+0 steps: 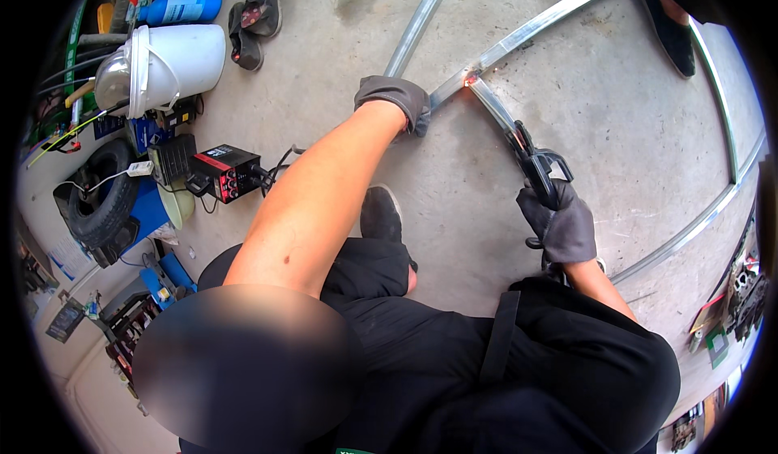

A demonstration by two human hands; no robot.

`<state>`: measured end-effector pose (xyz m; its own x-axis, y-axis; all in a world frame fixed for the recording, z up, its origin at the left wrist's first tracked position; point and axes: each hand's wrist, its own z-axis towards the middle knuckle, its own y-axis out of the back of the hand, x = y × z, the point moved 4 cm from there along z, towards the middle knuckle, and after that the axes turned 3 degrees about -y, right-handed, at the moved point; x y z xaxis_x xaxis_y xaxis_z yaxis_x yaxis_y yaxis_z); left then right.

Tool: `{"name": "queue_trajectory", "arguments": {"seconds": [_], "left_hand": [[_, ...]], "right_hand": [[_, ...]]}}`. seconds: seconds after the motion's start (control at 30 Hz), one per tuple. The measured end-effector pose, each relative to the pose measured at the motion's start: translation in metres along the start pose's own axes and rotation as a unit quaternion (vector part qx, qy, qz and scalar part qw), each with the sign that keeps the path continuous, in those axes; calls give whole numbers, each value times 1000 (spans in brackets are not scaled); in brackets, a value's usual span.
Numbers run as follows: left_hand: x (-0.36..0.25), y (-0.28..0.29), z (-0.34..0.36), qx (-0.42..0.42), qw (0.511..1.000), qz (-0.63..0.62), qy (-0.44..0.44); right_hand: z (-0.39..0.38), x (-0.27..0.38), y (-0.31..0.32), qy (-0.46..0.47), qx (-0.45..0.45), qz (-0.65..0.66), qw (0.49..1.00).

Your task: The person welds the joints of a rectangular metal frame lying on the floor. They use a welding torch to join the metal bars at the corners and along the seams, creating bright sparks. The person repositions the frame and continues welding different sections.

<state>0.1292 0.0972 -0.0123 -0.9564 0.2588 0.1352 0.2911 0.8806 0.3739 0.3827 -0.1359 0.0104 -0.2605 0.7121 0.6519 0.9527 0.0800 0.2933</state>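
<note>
My gloved left hand (393,101) is closed around a silver square metal tube (446,92), which meets other tubing in an angled joint (472,75) with a small orange glow. A shorter tube (492,101) runs from that joint down to the right. My gloved right hand (557,223) grips a black electrode holder (535,162), whose front end overlaps the shorter tube; any rod in it is hard to make out. Another loose-looking tube (415,24) stretches away behind my left hand.
A welding machine (223,174) with cables, a white bucket (174,69), a tire (89,219) and gray shoes (259,8) lie at left on the concrete floor (348,4). Another person's foot (673,40) stands at upper right, beside more tubing (713,81). Tools (737,308) crowd the right edge.
</note>
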Motion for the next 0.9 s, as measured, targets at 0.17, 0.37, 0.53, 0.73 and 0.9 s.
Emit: {"name": "queue_trajectory", "arguments": {"seconds": [0.17, 0.37, 0.53, 0.73, 0.9], "left_hand": [[4, -3, 7, -14, 1000, -18, 17], [14, -8, 1, -109, 963, -227, 100], [5, -4, 9, -10, 1000, -1, 3], [3, -4, 5, -12, 999, -37, 24], [1, -2, 2, -2, 1000, 9, -2]], "right_hand": [[0, -3, 0, -39, -5, -29, 999], [2, -4, 3, 44, -11, -98, 994], [-2, -12, 2, 8, -35, 15, 999], [7, -20, -1, 20, -19, 58, 998], [9, -18, -2, -4, -5, 28, 1000]]}}
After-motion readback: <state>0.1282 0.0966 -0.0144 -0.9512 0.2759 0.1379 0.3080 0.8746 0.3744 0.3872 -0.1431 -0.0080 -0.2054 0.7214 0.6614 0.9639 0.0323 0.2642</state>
